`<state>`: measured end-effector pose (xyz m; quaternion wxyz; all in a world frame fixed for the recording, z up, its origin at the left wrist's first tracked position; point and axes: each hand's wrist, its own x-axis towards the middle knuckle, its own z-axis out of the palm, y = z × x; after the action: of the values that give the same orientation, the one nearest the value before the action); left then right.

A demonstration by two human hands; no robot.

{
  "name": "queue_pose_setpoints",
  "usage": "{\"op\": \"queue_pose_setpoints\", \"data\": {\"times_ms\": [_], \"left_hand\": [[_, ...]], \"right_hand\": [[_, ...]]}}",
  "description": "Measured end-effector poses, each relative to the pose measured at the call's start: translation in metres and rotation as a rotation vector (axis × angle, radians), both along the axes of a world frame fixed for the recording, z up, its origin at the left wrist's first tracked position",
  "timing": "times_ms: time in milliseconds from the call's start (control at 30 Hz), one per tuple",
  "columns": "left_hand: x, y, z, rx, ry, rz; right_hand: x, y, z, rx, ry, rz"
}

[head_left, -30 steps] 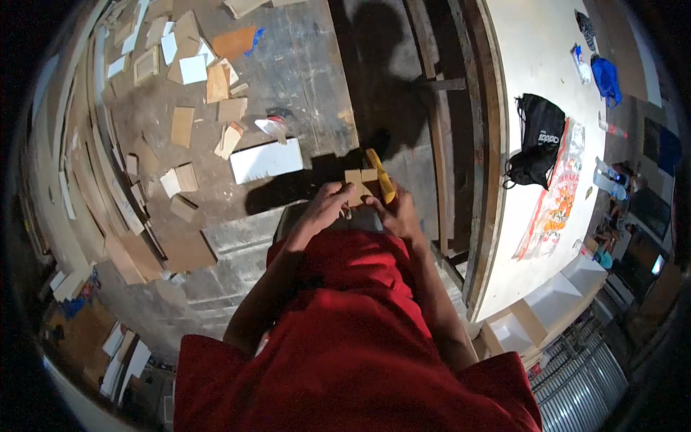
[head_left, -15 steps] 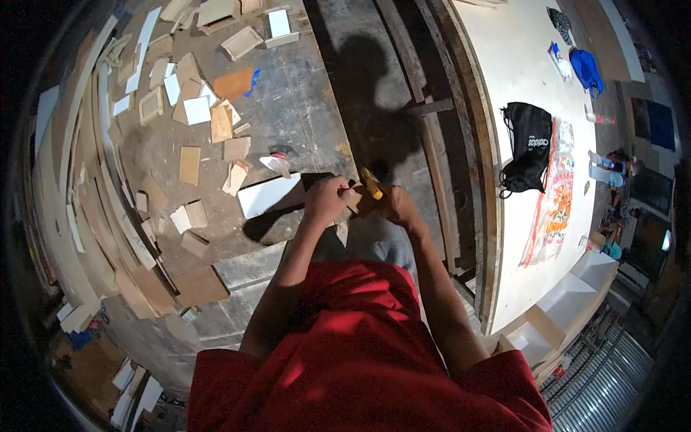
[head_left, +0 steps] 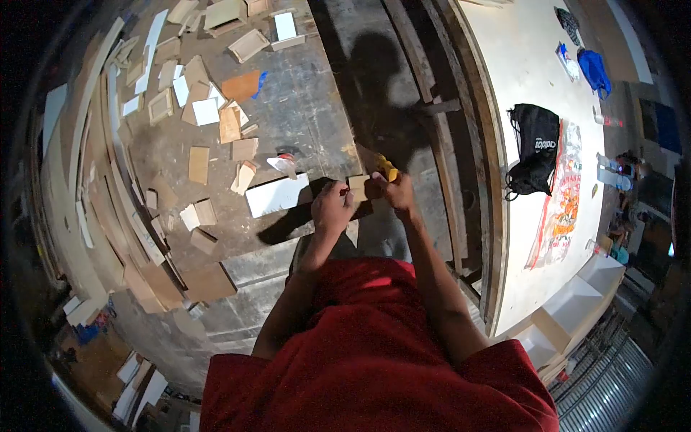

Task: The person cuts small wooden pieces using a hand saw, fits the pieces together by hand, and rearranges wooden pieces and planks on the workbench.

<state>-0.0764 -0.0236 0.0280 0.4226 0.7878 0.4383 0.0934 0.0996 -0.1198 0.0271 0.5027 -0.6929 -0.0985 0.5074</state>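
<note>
One black bag (head_left: pixel 534 128) reads "adidas"; right hand (head_left: pixel 399 193) grips yellow tool (head_left: pixel 387 169); left hand (head_left: pixel 332 209), grasp unclear

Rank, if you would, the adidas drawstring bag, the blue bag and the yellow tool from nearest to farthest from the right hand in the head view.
1. Yellow tool: at the right hand.
2. Black adidas drawstring bag: to the right, on the white tabletop.
3. Blue bag: farther right, higher in the picture.
</note>
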Motion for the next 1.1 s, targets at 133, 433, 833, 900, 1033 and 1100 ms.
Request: {"op": "queue_pose_setpoints", "data": {"times_ms": [133,433,833,900,1033,1100], "left_hand": [[0.014,-0.004,0.003,0.171,-0.004,0.062],[0.058,0.022,0.007,0.315,-0.043,0.145],[0.084,0.019,-0.031,0.568,0.245,0.251],[0.082,0.021,-0.031,0.577,0.125,0.234],[0.087,0.019,-0.030,0.556,0.083,0.241],[0.093,0.017,-0.017,0.622,0.168,0.236]], "right_hand": [[-0.023,-0.018,-0.046,-0.019,0.029,-0.405],[-0.033,-0.033,-0.015,-0.176,0.046,-0.210],[0.018,-0.076,-0.027,-0.102,-0.681,0.170],[0.033,-0.042,0.103,-0.367,-0.837,0.519],[0.029,0.000,0.321,-0.171,-1.179,0.978],[0.021,0.012,0.369,-0.223,-1.089,0.949]]}}
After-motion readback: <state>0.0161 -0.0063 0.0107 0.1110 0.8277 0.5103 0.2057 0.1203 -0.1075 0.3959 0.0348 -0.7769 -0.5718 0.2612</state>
